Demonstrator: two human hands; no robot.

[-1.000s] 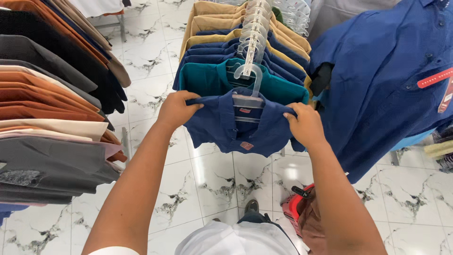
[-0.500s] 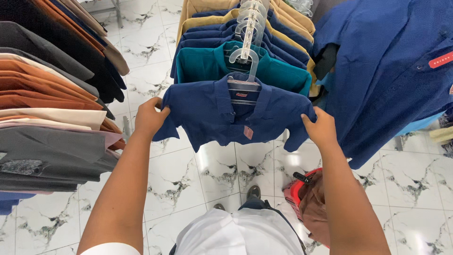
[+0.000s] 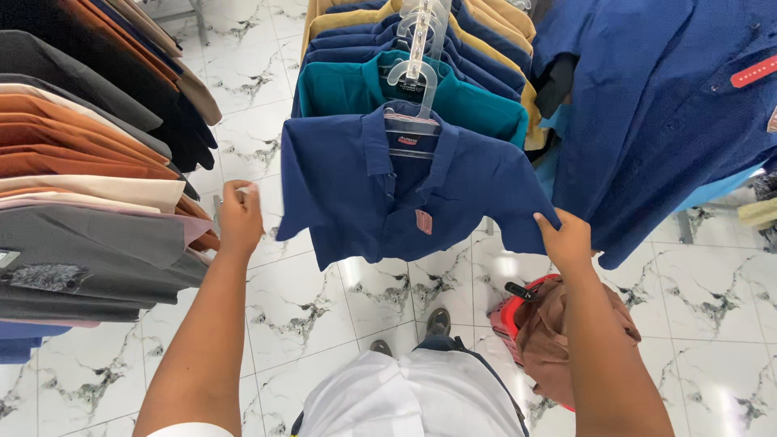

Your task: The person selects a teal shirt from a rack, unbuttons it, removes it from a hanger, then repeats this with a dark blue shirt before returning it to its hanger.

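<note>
A navy blue short-sleeved shirt (image 3: 405,194) hangs on a clear plastic hanger (image 3: 411,81) at the front of a row of shirts. My right hand (image 3: 566,239) grips the end of the shirt's right-side sleeve and holds it spread out. My left hand (image 3: 239,217) hovers with loosely curled fingers just left of the other sleeve, apart from it and holding nothing. Directly behind the navy shirt hangs a teal shirt (image 3: 477,101), followed by more navy and mustard ones.
A rack of grey, cream, orange and black shirts (image 3: 89,202) fills the left. A big blue shirt (image 3: 672,121) hangs at right. A red basket holding brown fabric (image 3: 558,336) sits on the white marble floor (image 3: 299,316) by my right foot.
Both hands moved apart and down, spreading the navy shirt's sleeves. My left hand has come off the left sleeve; my right hand still holds the other sleeve.
</note>
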